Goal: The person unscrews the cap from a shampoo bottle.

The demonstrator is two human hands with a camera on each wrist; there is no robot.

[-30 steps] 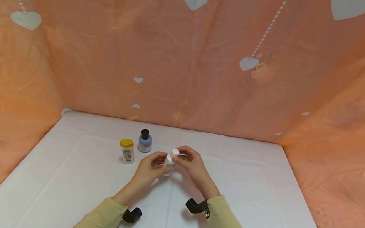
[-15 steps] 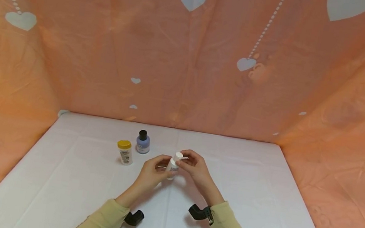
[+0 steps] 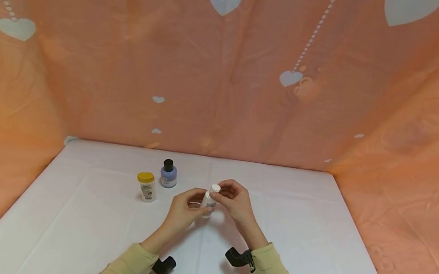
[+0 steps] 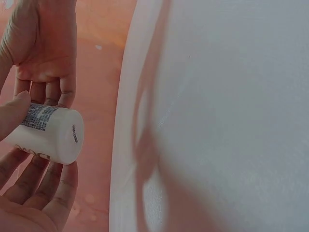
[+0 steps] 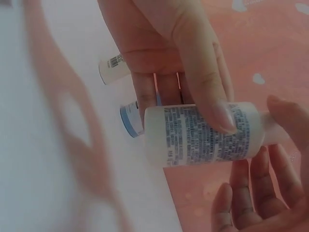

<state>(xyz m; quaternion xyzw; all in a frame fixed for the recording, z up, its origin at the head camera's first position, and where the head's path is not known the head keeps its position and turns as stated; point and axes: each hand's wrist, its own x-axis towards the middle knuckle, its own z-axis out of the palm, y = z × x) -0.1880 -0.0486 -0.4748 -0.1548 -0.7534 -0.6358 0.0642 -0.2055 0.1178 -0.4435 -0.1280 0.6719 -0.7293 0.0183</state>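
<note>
A small white bottle (image 3: 209,202) with printed text is held up in front of the person, tilted slightly to the right. The left hand (image 3: 180,210) grips its body, the thumb lying over the label in the right wrist view. At the top, the right hand (image 3: 238,205) pinches the white cap (image 3: 215,187) between thumb and fingers. The bottle's round base (image 4: 72,137) faces the camera in the left wrist view. Left of the hands stand a white bottle with a yellow lid (image 3: 147,186) and a blue bottle with a black cap (image 3: 169,174).
A white cloth covers the table (image 3: 292,222). An orange curtain (image 3: 226,86) with white hearts encloses the back and sides. Black wrist cameras sit under both forearms, by the beige sleeves (image 3: 123,266).
The thin white piece sticking out to the right of the cap is no longer visible. The white bottle has moved slightly right in the head view, while the background has shifted left and down.
</note>
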